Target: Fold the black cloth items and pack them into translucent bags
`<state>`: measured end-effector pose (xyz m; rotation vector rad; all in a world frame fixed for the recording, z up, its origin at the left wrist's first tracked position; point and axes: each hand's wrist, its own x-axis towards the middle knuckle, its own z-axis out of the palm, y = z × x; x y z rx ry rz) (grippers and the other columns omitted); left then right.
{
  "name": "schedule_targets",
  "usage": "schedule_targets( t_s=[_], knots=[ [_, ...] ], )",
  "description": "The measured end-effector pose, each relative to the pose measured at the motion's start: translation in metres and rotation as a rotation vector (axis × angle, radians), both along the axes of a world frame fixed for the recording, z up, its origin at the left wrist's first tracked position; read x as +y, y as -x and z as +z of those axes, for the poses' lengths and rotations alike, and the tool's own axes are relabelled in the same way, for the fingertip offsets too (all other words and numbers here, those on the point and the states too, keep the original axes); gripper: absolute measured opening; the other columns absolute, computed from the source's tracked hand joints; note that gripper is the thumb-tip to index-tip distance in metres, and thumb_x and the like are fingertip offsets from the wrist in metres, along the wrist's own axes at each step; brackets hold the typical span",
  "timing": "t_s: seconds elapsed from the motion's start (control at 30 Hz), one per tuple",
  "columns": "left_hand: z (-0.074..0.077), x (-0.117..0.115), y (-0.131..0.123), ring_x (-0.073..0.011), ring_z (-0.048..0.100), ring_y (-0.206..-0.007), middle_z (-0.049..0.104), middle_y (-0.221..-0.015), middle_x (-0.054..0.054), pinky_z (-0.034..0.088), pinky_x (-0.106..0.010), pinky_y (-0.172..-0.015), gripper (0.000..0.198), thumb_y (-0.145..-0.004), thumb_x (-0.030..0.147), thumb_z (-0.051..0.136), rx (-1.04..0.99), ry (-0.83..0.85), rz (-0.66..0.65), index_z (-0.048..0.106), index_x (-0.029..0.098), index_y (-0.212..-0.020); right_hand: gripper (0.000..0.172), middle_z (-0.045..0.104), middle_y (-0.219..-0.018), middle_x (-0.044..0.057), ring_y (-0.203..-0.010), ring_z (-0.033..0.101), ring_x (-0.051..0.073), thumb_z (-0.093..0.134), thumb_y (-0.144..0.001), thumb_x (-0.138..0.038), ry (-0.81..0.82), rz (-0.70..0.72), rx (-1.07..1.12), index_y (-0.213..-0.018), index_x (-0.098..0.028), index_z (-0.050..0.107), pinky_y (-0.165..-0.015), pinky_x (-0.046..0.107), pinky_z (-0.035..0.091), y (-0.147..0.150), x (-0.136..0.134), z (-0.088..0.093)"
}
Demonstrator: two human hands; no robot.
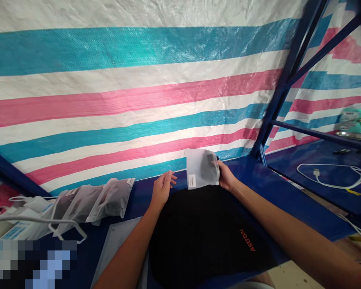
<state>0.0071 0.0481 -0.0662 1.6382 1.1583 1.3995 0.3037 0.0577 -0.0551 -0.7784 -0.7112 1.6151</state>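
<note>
My right hand (226, 176) grips the right edge of a frosted plastic zip bag (198, 168), holding it up above the far end of a black mat (198, 237). Something dark shows faintly inside the bag; I cannot make out what it is. A small white label sits at the bag's lower left corner. To the left of the bag, my left hand (163, 186) hovers with its fingers stretched out and nothing in them, apart from the bag. Orange lettering marks the mat's right side.
Several filled frosted bags (111, 200) lean in a row at the left on the blue shelf (289, 200). A flat clear bag (114, 241) lies under my left forearm. White cables (333, 164) lie at right and left. Blue metal posts (276, 100) frame a striped tarp (138, 96).
</note>
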Motion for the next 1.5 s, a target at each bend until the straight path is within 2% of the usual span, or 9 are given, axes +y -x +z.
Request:
schedule_targets(
  t_s=[0.17, 0.3, 0.47, 0.67, 0.83, 1.03, 1.23, 1.33, 1.5],
  knots=[
    [-0.004, 0.000, 0.001, -0.0196, 0.059, -0.063, 0.066, -0.065, -0.003, 0.043, -0.030, -0.058, 0.069, -0.095, 0.080, 0.055, 0.023, 0.120, -0.073, 0.067, 0.018, -0.068, 0.034, 0.083, -0.093, 0.007, -0.075, 0.077, 0.022, 0.094, -0.078, -0.042, -0.083, 0.301, -0.210, -0.099, -0.018, 0.081, -0.069, 0.030, 0.065, 0.032, -0.028, 0.000],
    [-0.004, 0.002, 0.004, -0.0173, 0.054, -0.057, 0.063, -0.061, -0.001, 0.039, -0.028, -0.055, 0.068, -0.088, 0.082, 0.064, -0.004, 0.202, -0.062, 0.065, 0.018, -0.066, 0.038, 0.083, -0.092, 0.006, -0.074, 0.077, 0.021, 0.094, -0.078, -0.044, -0.062, 0.317, -0.238, -0.102, -0.018, 0.082, -0.067, 0.029, 0.062, 0.042, -0.034, -0.003],
    [-0.003, 0.005, 0.004, -0.0229, 0.067, -0.070, 0.077, -0.079, -0.007, 0.050, -0.031, -0.068, 0.067, -0.088, 0.081, 0.064, -0.095, 0.243, -0.076, 0.077, 0.015, -0.082, 0.029, 0.080, -0.079, 0.003, -0.065, 0.072, 0.020, 0.089, -0.078, -0.042, -0.049, 0.144, -0.163, -0.091, -0.018, 0.078, -0.058, 0.028, 0.058, 0.048, -0.023, -0.010],
    [-0.010, 0.013, 0.010, -0.0253, 0.073, -0.077, 0.080, -0.086, -0.010, 0.055, -0.033, -0.074, 0.063, -0.087, 0.076, 0.070, -0.295, 0.244, 0.068, 0.080, 0.014, -0.090, 0.039, 0.081, -0.106, 0.006, -0.104, 0.076, 0.030, 0.084, -0.079, -0.047, -0.179, -0.324, -0.011, -0.108, -0.024, 0.072, -0.089, 0.042, 0.065, 0.032, 0.003, -0.019],
    [-0.012, 0.019, 0.013, -0.0154, 0.068, -0.065, 0.074, -0.078, -0.003, 0.053, -0.025, -0.062, 0.049, -0.083, 0.061, 0.084, -0.661, 0.260, 0.111, 0.072, 0.014, -0.090, 0.052, 0.076, -0.119, 0.007, -0.115, 0.070, 0.033, 0.080, -0.080, -0.041, -0.341, -0.557, -0.616, -0.127, -0.025, 0.063, -0.105, 0.051, 0.057, -0.013, 0.015, -0.018],
    [-0.010, 0.021, 0.024, -0.0029, 0.033, -0.037, 0.044, -0.052, 0.013, 0.028, -0.018, -0.040, 0.047, -0.090, 0.059, 0.081, -0.802, 0.280, 0.148, 0.058, 0.018, -0.085, 0.074, 0.048, -0.166, 0.015, -0.150, 0.049, 0.039, 0.067, -0.074, -0.006, -1.117, -0.104, -1.384, -0.146, -0.023, 0.060, -0.123, 0.060, 0.040, -0.024, 0.000, -0.005],
    [-0.012, 0.027, 0.032, -0.0021, 0.028, -0.036, 0.046, -0.054, 0.012, 0.030, -0.018, -0.040, 0.039, -0.099, 0.051, 0.074, -0.903, 0.329, 0.139, 0.059, 0.017, -0.088, 0.085, 0.036, -0.176, 0.008, -0.160, 0.036, 0.035, 0.058, -0.078, 0.004, -1.312, 0.085, -1.525, -0.156, -0.028, 0.056, -0.127, 0.063, 0.035, -0.002, -0.011, 0.001],
    [-0.013, 0.028, 0.031, -0.0041, 0.043, -0.040, 0.061, -0.066, 0.006, 0.041, -0.019, -0.044, 0.032, -0.100, 0.046, 0.075, -0.915, 0.345, 0.112, 0.064, 0.016, -0.095, 0.087, 0.035, -0.176, 0.006, -0.164, 0.030, 0.033, 0.057, -0.081, 0.004, -1.355, 0.131, -1.493, -0.161, -0.029, 0.051, -0.130, 0.061, 0.033, 0.005, -0.015, 0.003],
    [-0.015, 0.027, 0.027, -0.0226, 0.075, -0.078, 0.077, -0.099, -0.010, 0.063, -0.037, -0.074, 0.044, -0.092, 0.049, 0.080, -0.837, 0.350, -0.015, 0.069, 0.014, -0.116, 0.094, 0.039, -0.174, 0.006, -0.162, 0.033, 0.031, 0.059, -0.082, -0.001, -1.395, 0.176, -1.432, -0.169, -0.030, 0.038, -0.132, 0.058, 0.031, 0.013, -0.019, 0.002]
  ],
)
